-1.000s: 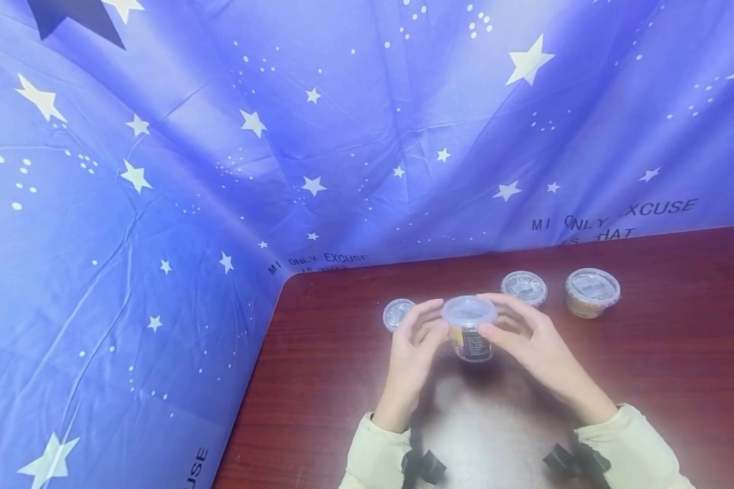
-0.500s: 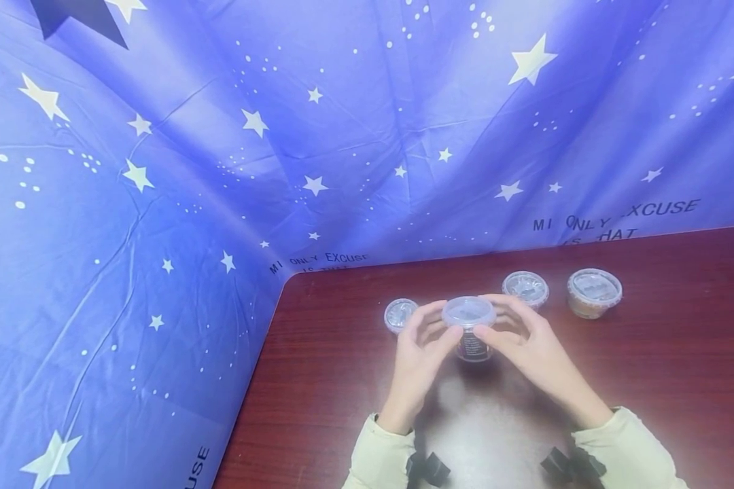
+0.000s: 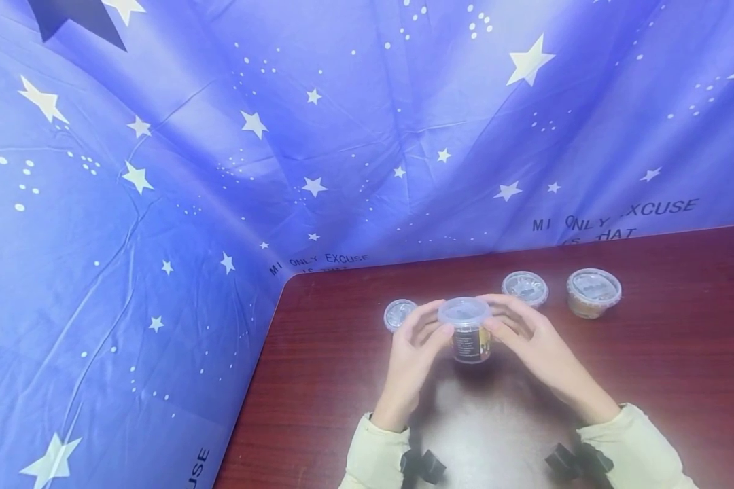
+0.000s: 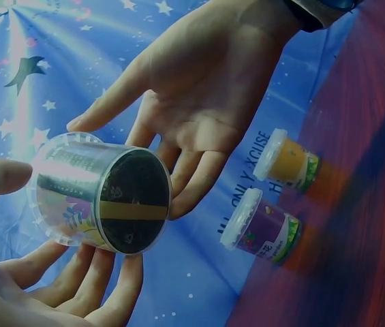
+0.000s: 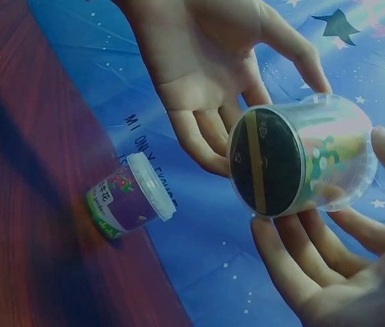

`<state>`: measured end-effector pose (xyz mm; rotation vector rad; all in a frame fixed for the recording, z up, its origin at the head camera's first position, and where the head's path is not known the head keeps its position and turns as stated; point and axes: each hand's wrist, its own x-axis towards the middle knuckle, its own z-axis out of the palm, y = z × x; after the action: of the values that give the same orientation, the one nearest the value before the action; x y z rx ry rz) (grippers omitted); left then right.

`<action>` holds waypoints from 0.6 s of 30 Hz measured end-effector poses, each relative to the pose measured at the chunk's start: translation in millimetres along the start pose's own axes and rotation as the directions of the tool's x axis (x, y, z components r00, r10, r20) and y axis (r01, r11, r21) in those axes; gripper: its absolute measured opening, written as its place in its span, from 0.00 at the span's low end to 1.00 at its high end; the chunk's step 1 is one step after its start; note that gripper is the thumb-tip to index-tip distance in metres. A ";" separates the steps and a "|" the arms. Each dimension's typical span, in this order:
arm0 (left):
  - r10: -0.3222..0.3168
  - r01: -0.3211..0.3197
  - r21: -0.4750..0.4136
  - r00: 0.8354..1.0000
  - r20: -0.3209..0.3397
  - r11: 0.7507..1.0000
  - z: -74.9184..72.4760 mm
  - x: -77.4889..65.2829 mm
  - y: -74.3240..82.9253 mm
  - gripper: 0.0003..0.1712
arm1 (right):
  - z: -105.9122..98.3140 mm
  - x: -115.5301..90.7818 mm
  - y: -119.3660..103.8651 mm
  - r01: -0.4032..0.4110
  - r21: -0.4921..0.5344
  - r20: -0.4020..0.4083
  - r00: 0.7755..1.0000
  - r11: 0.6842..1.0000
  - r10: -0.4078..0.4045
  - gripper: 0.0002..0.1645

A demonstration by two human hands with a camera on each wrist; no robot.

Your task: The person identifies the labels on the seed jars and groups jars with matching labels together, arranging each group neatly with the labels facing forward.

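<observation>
Between both hands is a clear plastic tub (image 3: 467,333) with a pale translucent lid, held upright over the table. Its wrap shows a black panel of small print with some yellow. Seen from the left wrist, the dark base (image 4: 134,201) is crossed by a tan stripe. My left hand (image 3: 411,360) holds the tub's left side near the rim, thumb at the front and fingers behind. Opposite it, my right hand (image 3: 538,346) holds the right side the same way. In the right wrist view, the left hand's fingers (image 5: 209,136) curve against the tub's side.
Three more lidded tubs stand behind the hands: a small-looking one (image 3: 399,314) on the left, partly covered by the left hand, another (image 3: 525,288) behind the right hand, and one (image 3: 593,293) farther right. A blue star-printed cloth (image 3: 342,136) hangs behind and left of the red-brown table (image 3: 679,353).
The tub has been turned between the fingers, so its printed panel faces differently and yellow shows at its right. The thumbs came closer together half a second ago and are now spread apart again.
</observation>
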<state>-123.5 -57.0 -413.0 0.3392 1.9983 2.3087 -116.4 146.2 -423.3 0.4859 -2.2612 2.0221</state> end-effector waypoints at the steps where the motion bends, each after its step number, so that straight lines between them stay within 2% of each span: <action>1: -0.001 0.001 -0.008 1.000 0.018 1.000 -0.2 -0.3 0.4 0.23 | -0.2 -0.2 -0.1 0.003 -0.001 0.017 1.000 1.000 -0.003 0.25; 6: -0.009 0.014 -0.043 0.994 0.110 0.999 -1.6 -1.1 1.5 0.24 | -0.8 -1.7 -1.7 0.023 0.029 0.090 0.996 0.999 -0.026 0.26; 8: -0.008 0.014 -0.044 0.993 0.120 0.999 -1.7 -1.3 1.7 0.24 | -0.7 -2.0 -2.3 0.030 0.039 0.091 0.995 0.999 -0.033 0.26; 12: -0.008 0.012 -0.036 0.993 0.118 0.999 -1.7 -1.6 1.8 0.24 | 0.4 -2.1 -1.9 0.041 0.030 0.066 0.997 0.999 -0.043 0.26; 18: -0.007 0.007 0.001 0.998 0.059 1.000 0.9 -1.5 2.5 0.24 | 3.9 -1.4 -1.4 0.023 -0.007 -0.025 0.999 1.000 -0.023 0.27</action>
<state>-121.6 -56.8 -410.6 0.3945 1.9694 2.2663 -114.1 142.6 -422.8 0.4813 -2.2375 1.9973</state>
